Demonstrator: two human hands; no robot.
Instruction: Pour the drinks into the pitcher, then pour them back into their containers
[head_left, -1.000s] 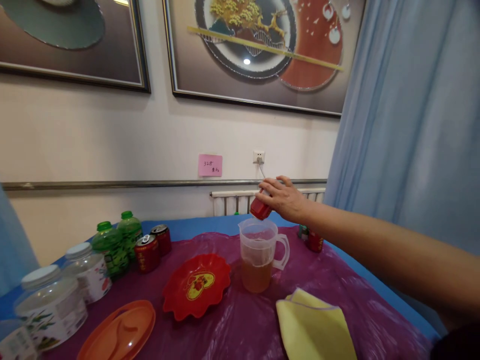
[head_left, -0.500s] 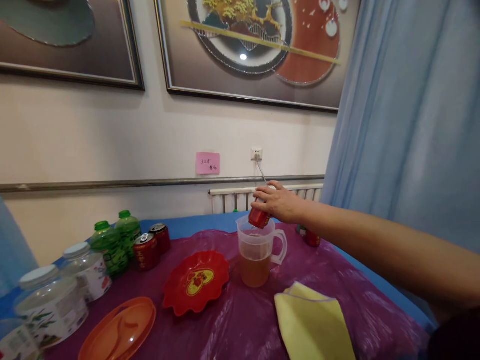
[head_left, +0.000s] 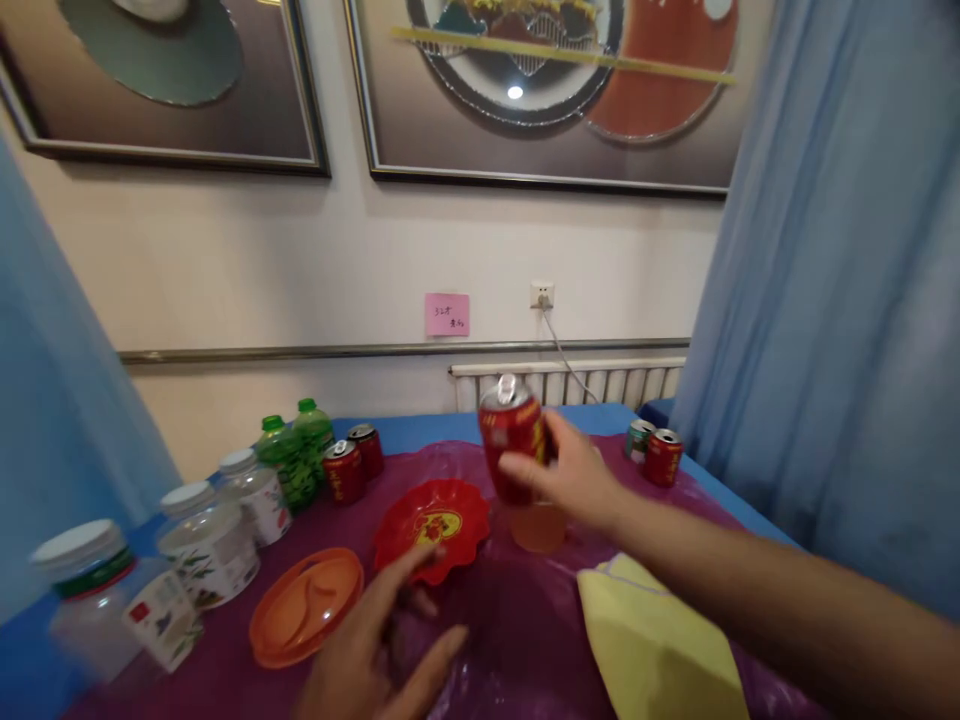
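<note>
You are holding a red can (head_left: 512,435) upright at centre frame, right hand (head_left: 574,478) wrapped round its side, opening up so nothing spills, before the pitcher (head_left: 538,528). Your left hand (head_left: 375,650) is hovering open and empty, lower centre, over the tabletop (head_left: 517,640) beside the dish (head_left: 431,520).

Wall: cream wall (head_left: 187,270) crossed by a metal rail (head_left: 300,352).
Pictures: two framed prints (head_left: 547,90) hung high, lamp glare in one.
Note: pink slip (head_left: 447,314) near a socket (head_left: 541,294).
Radiator: white radiator (head_left: 570,383) below the rail.
Curtains: pale blue curtains (head_left: 825,300) at both sides.
Table: blue cloth (head_left: 435,428) under a purple sheet (head_left: 517,620).
</note>
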